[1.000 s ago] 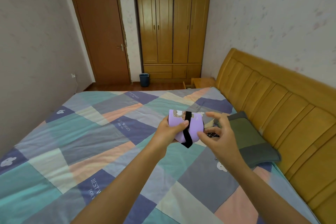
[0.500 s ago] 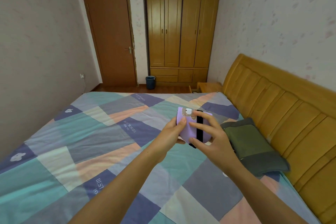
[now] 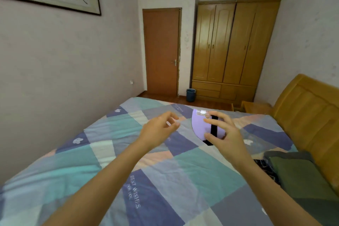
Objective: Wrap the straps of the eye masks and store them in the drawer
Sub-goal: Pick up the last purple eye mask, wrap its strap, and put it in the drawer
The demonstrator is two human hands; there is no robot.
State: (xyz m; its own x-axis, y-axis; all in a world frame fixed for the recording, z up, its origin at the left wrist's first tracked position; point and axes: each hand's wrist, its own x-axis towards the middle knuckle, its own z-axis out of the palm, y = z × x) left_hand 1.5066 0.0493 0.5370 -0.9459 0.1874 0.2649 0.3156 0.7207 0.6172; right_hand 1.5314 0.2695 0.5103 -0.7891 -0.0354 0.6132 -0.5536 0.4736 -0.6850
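Note:
A folded lilac eye mask (image 3: 200, 126) with its black strap (image 3: 213, 128) wound round the middle is held above the bed. My right hand (image 3: 224, 134) grips it, fingers over the top edge and thumb under the lower edge. My left hand (image 3: 160, 128) hovers to the left of the mask, apart from it, fingers loosely curled and holding nothing. A dark patterned item (image 3: 266, 168) lies on the quilt beside the pillow; what it is cannot be made out.
The patchwork quilt (image 3: 146, 180) covers the bed under both arms. A green-grey pillow (image 3: 300, 176) lies against the wooden headboard (image 3: 311, 115). A low nightstand (image 3: 255, 107) stands by the bed's far corner. Behind are the wardrobe (image 3: 233, 47) with low drawers (image 3: 206, 88), a blue bin (image 3: 190, 95) and a door (image 3: 161, 51).
My left hand has let go of the mask and drawn away to the left. The right hand now holds the mask alone. The view has swung up and left.

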